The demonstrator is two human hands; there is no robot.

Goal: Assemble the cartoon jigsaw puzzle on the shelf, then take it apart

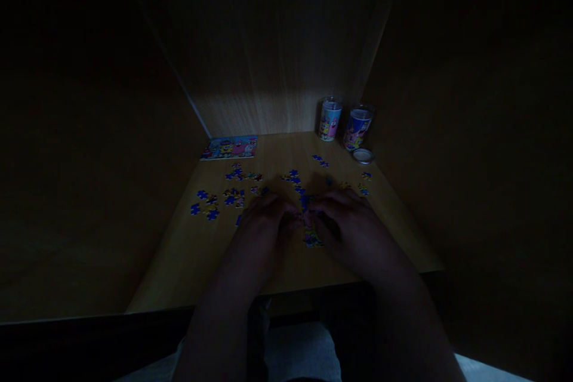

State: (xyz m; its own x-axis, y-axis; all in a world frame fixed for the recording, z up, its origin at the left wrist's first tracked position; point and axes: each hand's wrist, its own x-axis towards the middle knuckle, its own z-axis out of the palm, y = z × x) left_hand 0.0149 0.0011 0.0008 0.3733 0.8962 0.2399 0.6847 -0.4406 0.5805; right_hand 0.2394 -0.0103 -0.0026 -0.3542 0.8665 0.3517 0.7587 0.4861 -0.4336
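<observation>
A narrow strip of joined jigsaw puzzle pieces lies on the table between my hands, blue at the far end and coloured nearer me. My left hand is closed, thumb and fingertips pinching a small puzzle piece at the strip's left edge. From the other side my right hand curls over the strip, its thumb and forefinger closed on the edge of the joined pieces. Dim light and the fingers hide exactly where the pieces meet. Just beyond my hands is a group of blue pieces.
Loose pieces lie in clusters at the left, with a few pieces at the right. A cartoon picture sheet rests at the back left. Two cartoon-printed cans and a round lid stand back right. Wooden panels enclose the table.
</observation>
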